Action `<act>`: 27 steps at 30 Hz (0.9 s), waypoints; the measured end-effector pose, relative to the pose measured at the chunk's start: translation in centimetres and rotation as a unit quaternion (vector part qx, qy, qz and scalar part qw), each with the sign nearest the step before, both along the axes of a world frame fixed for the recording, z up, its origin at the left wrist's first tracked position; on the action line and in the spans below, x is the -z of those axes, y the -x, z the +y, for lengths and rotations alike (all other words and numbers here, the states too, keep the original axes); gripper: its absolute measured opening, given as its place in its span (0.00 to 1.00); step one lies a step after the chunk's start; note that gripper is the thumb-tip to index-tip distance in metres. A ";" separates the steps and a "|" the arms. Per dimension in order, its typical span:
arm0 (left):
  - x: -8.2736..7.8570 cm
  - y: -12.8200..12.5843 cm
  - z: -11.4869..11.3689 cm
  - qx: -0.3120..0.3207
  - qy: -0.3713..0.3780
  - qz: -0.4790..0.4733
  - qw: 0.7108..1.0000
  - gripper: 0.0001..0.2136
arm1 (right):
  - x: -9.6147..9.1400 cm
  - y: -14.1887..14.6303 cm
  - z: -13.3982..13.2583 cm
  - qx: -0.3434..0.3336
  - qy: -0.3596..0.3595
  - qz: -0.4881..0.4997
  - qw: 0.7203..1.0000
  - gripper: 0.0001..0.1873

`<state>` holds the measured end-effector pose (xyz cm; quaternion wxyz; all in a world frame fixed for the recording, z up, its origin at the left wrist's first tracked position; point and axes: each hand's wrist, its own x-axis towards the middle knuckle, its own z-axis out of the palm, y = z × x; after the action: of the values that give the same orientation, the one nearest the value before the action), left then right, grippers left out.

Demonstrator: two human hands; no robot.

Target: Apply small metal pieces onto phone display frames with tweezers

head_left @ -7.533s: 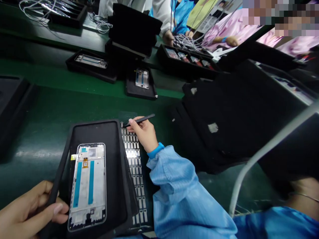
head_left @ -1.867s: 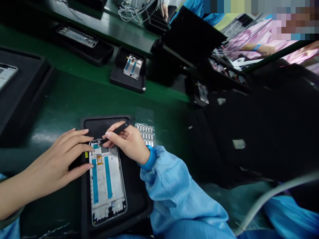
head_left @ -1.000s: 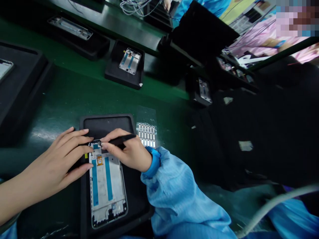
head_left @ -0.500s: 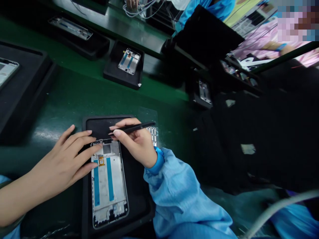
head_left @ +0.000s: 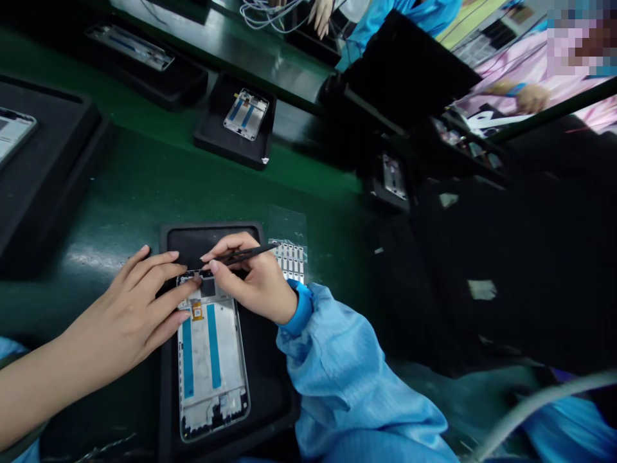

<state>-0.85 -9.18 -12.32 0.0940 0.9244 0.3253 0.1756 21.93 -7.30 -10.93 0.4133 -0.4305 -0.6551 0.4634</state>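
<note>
A silver phone frame point(head_left: 226, 347) with two blue strips and an orange flex piece lies in a black tray point(head_left: 270, 386). My left hand point(head_left: 130, 302) is spread, its fingertips resting on the upper left part of the frame. Black tweezers point(head_left: 248, 253) are pinched in my right hand point(head_left: 255, 283), with their tips at the frame's top edge. Whether the tips grip any small part is hidden by my fingers. Partly behind my right hand lies a clear sheet with rows of small white stickers point(head_left: 292, 260).
More phone frames sit in black trays: one frame point(head_left: 247, 114) ahead, another point(head_left: 132, 46) at the upper left, one point(head_left: 14, 132) at the left edge and one point(head_left: 395, 175) to the right. Black bulky shapes point(head_left: 530, 257) fill the right side. Co-workers' hands point(head_left: 321, 16) show across the bench.
My right hand and the tweezers have shifted slightly left to the frame's top edge. My left hand stays on the frame. A co-worker's hand has come further into view at the top.
</note>
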 end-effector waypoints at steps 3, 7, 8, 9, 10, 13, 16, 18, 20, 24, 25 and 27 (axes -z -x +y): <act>0.1 0.0 0.0 0.002 -0.003 0.001 1.000 0.18 | -0.2 0.1 -0.1 -0.003 -0.089 -0.063 0.994 0.04; 0.1 0.1 -0.1 0.000 -0.001 0.003 1.000 0.18 | -0.1 0.2 0.0 0.007 -0.170 -0.109 0.979 0.06; 0.1 0.1 -0.1 0.000 -0.001 0.003 1.000 0.18 | -0.1 0.2 0.0 0.008 -0.175 -0.111 0.978 0.06; 0.1 0.1 -0.1 0.001 -0.001 0.003 1.000 0.18 | -0.1 0.1 0.0 0.008 -0.178 -0.114 0.977 0.06; 0.1 0.1 -0.1 0.000 -0.001 0.004 1.000 0.18 | -0.1 0.1 0.1 0.008 -0.180 -0.118 0.977 0.07; 0.1 0.0 -0.1 0.000 -0.006 0.003 1.000 0.18 | -0.2 0.2 0.0 0.005 -0.192 -0.133 0.972 0.07; 0.1 -0.1 -0.1 0.002 -0.009 0.001 1.000 0.17 | -0.5 0.4 -0.2 -0.031 -0.222 -0.189 0.956 0.06; 0.2 -0.1 -0.1 0.003 -0.007 -0.001 1.000 0.16 | -0.7 0.6 -0.3 -0.076 -0.239 -0.231 0.940 0.06; 0.1 0.0 -0.1 -0.001 -0.003 -0.001 1.000 0.16 | -0.6 0.5 -0.3 -0.074 -0.225 -0.219 0.947 0.06; 0.2 0.1 -0.3 -0.006 0.005 0.003 1.000 0.17 | 0.0 0.2 0.0 0.011 -0.086 -0.070 0.994 0.03; 0.3 0.1 -0.3 -0.006 0.006 0.005 1.000 0.17 | 0.1 0.1 0.1 0.013 -0.058 -0.048 0.997 0.04; 0.3 0.1 -0.3 -0.007 0.005 0.006 1.000 0.18 | 0.2 0.1 0.2 0.007 -0.042 -0.036 0.998 0.05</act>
<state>-0.93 -9.46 -12.66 0.0958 0.9227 0.3330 0.1691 21.85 -7.08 -11.16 0.4101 -0.4334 -0.6858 0.4166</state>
